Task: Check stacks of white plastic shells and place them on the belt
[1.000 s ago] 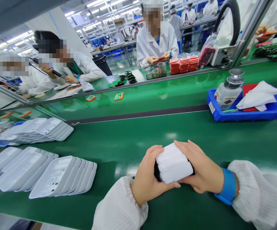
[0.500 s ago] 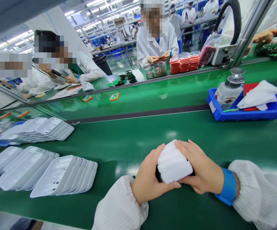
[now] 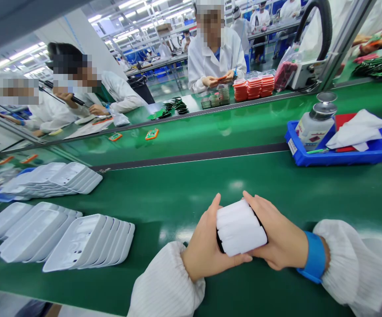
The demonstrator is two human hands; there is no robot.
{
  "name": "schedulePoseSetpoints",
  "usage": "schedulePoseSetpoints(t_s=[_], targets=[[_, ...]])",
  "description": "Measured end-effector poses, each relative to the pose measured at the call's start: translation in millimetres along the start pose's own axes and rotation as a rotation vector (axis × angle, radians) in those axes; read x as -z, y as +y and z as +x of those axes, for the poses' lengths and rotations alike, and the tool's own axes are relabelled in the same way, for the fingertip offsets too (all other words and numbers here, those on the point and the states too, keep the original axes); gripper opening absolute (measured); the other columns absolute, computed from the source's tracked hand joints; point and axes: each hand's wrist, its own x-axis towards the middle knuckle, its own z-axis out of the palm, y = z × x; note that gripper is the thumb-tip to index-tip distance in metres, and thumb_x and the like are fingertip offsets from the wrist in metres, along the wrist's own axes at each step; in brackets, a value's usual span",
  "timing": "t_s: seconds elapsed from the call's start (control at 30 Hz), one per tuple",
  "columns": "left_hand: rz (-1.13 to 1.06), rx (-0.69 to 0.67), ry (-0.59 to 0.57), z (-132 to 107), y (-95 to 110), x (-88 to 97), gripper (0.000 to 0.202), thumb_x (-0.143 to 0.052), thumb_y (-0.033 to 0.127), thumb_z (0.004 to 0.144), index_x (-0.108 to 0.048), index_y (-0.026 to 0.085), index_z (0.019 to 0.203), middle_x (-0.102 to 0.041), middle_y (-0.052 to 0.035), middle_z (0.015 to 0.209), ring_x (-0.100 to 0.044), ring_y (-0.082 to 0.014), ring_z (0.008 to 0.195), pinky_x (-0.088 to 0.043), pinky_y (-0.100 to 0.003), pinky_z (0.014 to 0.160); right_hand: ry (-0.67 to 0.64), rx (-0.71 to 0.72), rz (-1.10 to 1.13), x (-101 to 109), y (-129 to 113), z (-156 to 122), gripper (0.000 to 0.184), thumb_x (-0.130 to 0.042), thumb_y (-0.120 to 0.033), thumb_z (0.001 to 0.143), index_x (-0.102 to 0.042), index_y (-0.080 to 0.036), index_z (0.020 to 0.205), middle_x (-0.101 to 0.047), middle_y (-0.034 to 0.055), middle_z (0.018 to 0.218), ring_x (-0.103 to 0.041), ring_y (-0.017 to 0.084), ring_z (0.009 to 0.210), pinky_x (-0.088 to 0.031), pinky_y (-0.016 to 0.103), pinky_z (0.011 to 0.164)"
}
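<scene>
A white pad stack [image 3: 240, 226] is clasped between both hands just above the green belt [image 3: 177, 193] (long axis slanting away): left hand [image 3: 207, 246] and right hand [image 3: 276, 235] are closed on opposite sides, equally near.

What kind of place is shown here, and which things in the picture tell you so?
Most likely an electronics assembly factory. A long green conveyor belt carries small circuit boards, people in white coats work along it, and rows of white plastic shells lie beside the hands holding a white pad.
</scene>
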Motion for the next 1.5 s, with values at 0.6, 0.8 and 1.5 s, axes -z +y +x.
schedulePoseSetpoints(t_s=[0.6,0.8,1.5], targets=[[0.084,-0.014,0.087,-1,8,-3.1,0.117,-0.077,0.038,0.061,0.005,0.027,0.144,-0.046,-0.0138,0.121,-0.052,-0.0314,0.107,-0.044,-0.051,0.088,0.079,0.025,0.062,-2,4,1,0.093,-0.054,-0.016,0.067,-0.006,-0.018,0.147,-0.034,0.0140,0.130,-0.037,0.034,0.115,-0.037,0.050,0.094],[0.003,0.143,0.005,0,11,0.7,0.116,-0.077,0.045,0.061,0.003,0.024,0.143,-0.042,-0.0165,0.128,-0.047,-0.0347,0.116,-0.039,-0.055,0.094,0.054,0.031,0.048,-2,9,1,0.099,-0.061,-0.020,0.066,-0.004,-0.018,0.147,-0.038,0.0139,0.129,-0.041,0.034,0.112,-0.038,0.049,0.093],[-0.628,-0.011,0.163,2,20,6.6,0.095,-0.071,0.063,0.060,-0.031,0.021,0.136,-0.043,-0.0140,0.134,-0.038,-0.0356,0.126,-0.032,-0.046,0.104,-0.078,-0.250,1.295,-1,-6,5,0.086,-0.067,-0.058,0.079,-0.023,-0.021,0.143,-0.043,0.0139,0.132,-0.044,0.032,0.119,-0.039,0.048,0.098]])
